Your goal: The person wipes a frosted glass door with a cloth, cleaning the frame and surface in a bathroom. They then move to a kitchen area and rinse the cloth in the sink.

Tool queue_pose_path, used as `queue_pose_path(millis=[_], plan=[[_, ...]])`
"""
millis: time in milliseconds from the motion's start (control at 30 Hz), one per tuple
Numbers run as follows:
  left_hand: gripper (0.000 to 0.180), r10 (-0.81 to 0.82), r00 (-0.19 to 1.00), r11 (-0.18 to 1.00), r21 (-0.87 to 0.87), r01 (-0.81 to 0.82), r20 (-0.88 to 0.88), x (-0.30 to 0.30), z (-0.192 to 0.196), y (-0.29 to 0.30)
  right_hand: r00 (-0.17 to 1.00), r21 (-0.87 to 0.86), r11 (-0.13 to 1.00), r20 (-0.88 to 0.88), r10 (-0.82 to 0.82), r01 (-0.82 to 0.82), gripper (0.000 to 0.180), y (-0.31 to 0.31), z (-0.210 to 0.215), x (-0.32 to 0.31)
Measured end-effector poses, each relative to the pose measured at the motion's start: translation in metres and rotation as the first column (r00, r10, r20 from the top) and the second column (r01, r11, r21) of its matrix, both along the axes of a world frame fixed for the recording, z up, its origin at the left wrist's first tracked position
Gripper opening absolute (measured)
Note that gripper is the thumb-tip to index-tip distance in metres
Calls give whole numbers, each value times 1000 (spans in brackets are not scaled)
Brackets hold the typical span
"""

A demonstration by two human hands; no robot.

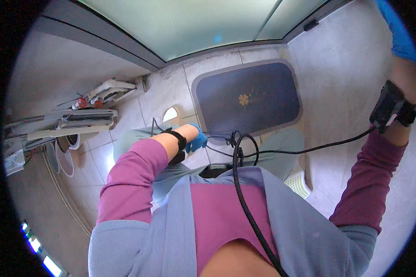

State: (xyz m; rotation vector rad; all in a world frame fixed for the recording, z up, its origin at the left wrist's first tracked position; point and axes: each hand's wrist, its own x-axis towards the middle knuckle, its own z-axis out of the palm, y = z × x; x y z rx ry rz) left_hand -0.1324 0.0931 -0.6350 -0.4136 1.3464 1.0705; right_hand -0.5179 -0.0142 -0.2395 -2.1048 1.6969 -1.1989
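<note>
My left hand point(197, 139), in a blue glove, hangs low in front of my body, close to my knee. Its fingers are loosely bent and a little apart, with nothing visible in them. Black cables point(235, 143) loop just to its right. My right hand point(401, 34), also gloved in blue, is raised far to the right beside the pale wall point(342, 60). The picture's rim cuts off its fingers, so what they hold or touch is hidden. A black device point(386, 107) is strapped to my right wrist, and a cable runs from it toward my waist.
A dark grey mat point(249, 99) with a gold clover lies on the tiled floor ahead. Beyond it stands a frosted glass door point(203, 27) in a grey frame. On the left are pale pipes point(113, 86), a shelf point(74, 127) and round basins point(64, 157).
</note>
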Motion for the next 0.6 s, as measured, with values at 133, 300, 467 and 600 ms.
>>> queue_pose_path(millis=[133,300,467,600], plan=[[53,-263,931,943,-270,193,-254,5,7,-2,1000,-16,1000,-5,4,-4,23,2,0,-7],[55,-159,964,948,-304,89,-215,30,-9,2,1000,-33,999,-11,2,-2,22,3,-1,-11],[62,38,999,999,-19,-39,-31,47,-32,0,1000,-49,999,-9,15,-16,21,4,-7,-8],[70,168,973,983,52,-178,157,49,-31,-2,1000,-50,998,-3,23,-23,20,1,-13,-7]])
